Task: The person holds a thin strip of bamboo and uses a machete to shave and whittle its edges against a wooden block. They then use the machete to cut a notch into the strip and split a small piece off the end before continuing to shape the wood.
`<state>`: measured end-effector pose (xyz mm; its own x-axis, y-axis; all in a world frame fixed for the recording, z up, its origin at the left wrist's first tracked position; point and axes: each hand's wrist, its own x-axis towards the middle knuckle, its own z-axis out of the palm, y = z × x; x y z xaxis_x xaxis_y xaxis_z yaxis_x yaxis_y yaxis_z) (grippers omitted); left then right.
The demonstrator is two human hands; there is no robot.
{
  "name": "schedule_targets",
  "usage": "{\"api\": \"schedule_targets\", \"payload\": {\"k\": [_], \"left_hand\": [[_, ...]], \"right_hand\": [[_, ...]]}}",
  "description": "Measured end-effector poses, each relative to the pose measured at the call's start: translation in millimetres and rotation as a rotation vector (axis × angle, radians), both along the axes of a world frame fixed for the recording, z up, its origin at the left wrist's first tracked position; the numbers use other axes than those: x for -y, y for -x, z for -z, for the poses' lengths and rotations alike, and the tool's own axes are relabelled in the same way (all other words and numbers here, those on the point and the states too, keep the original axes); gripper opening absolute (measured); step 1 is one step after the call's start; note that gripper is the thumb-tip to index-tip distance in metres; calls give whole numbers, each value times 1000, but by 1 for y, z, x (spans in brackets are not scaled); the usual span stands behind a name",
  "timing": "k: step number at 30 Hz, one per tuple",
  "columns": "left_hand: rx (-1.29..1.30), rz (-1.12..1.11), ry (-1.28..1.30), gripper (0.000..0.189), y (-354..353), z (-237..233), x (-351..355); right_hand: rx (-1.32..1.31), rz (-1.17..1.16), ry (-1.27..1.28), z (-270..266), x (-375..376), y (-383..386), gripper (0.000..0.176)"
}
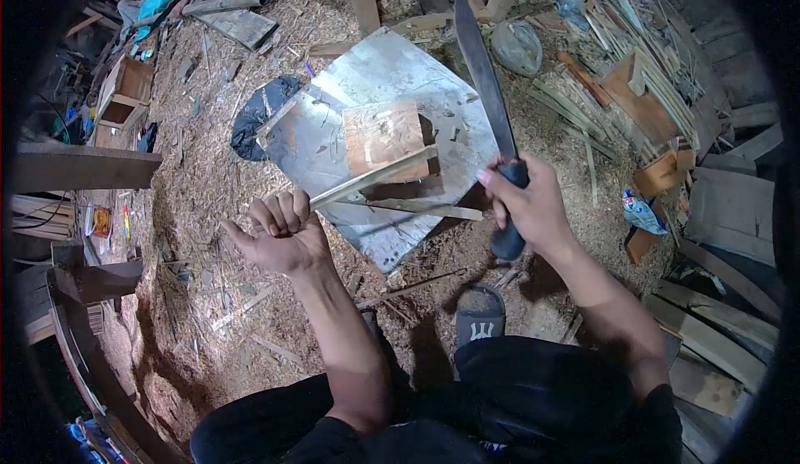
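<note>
My left hand point(287, 237) is closed around one end of a pale wooden strip point(379, 175). The strip slants up to the right, its far end over a square wooden block point(375, 126). In my right hand point(536, 205) is the black handle of a machete point(485, 79), its long dark blade pointing up and away, apart from the strip. Beneath lies a worn metallic-looking board point(379, 64) carrying the block and small chips. A second strip point(429, 208) rests across the board's near right edge.
Wood shavings point(225, 280) cover the ground. A black plastic bag point(257, 120) lies left of the board, a clear bag point(517, 47) at its upper right. Stacked strips point(642, 47) and scrap wood point(637, 101) line the right. Wooden beams point(83, 168) jut in from the left.
</note>
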<state>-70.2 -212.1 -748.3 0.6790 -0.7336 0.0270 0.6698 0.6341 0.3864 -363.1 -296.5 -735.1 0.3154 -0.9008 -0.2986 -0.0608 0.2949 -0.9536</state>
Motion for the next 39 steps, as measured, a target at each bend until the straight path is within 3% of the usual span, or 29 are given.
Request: {"api": "schedule_targets", "payload": {"k": [6,15,16,17,19,21,23,25,27,30,35,37,39], "left_hand": [[-73,101,-33,67,12,-3,8],[-53,78,-124,60,32,-16,15],[68,238,99,48,21,3,12],[76,226,100,48,28,-5,16],[108,-13,-373,45,53,-26,25],[345,167,-306,59,44,-11,23],[271,247,-231,55,43,-5,19],[181,239,-347,57,50,-9,21],[187,211,-342,55,51,-4,24],[349,340,-570,34,52,-9,24],[356,219,-642,37,55,-16,36],[608,193,-725,35,44,-31,43],[668,183,-726,32,26,-39,57]], "right_hand": [[182,16,-28,-12,19,-19,21],[342,-59,-151,-7,12,-16,16],[332,-49,-146,-4,11,-14,16],[325,-43,-142,-2,10,-14,16],[309,-29,-170,-4,6,-14,17],[330,88,-167,7,5,-11,18],[323,84,-163,11,4,-7,18],[347,152,-190,13,2,-4,18],[321,159,-180,12,0,-2,18],[328,202,-171,14,-4,-2,17],[316,192,-178,15,-10,-1,18],[311,197,-200,17,-13,4,18],[312,197,-221,18,-14,10,19]]}}
